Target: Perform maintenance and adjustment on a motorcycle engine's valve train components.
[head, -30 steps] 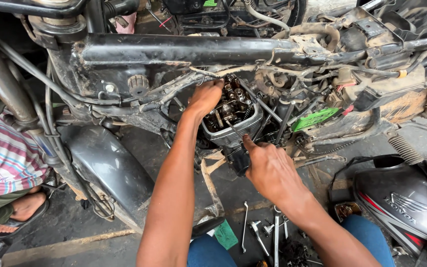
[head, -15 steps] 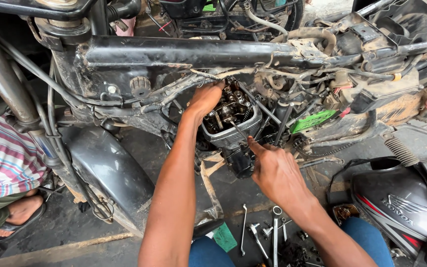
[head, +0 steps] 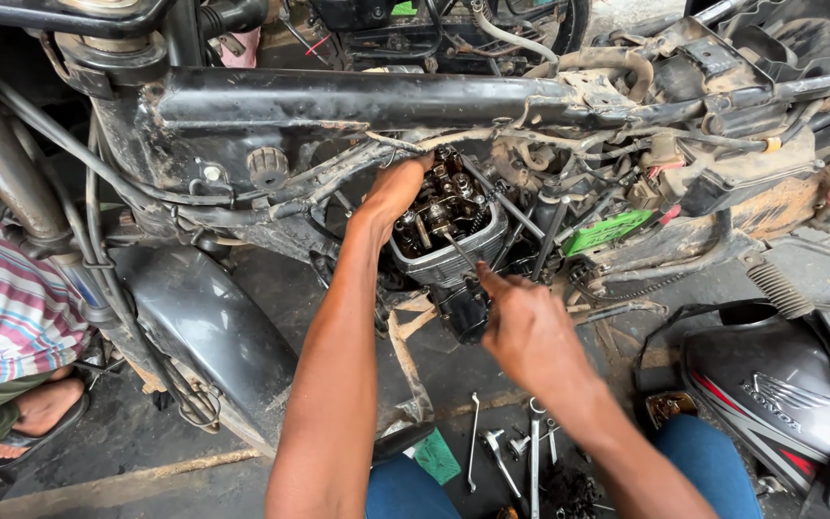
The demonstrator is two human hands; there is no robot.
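**Both hands in the open engine top**

With the bike stripped down to its grimy black steel frame tube (head: 357, 96), the open grey metal cylinder head (head: 449, 235) sits right under it, rockers and springs showing. The left hand (head: 394, 187) reaches in from below and rests on the head's upper left edge, fingers curled over the rim, probably to brace it; I can't tell if they grip anything. The right hand (head: 530, 332) sits just below and to the right of the head, fingers pinched shut around a thin metal rod-like tool (head: 458, 252) that angles up into the valve gear, held low so the tip stays visible.

A bright green plastic tag (head: 607, 231) hangs to the right among the cables. Loose steel spanners (head: 506, 452) lie on the oily floor between the knees, near at hand. A person in a striped pink shirt (head: 7, 317) sits at far left, sandalled foot on the floor.
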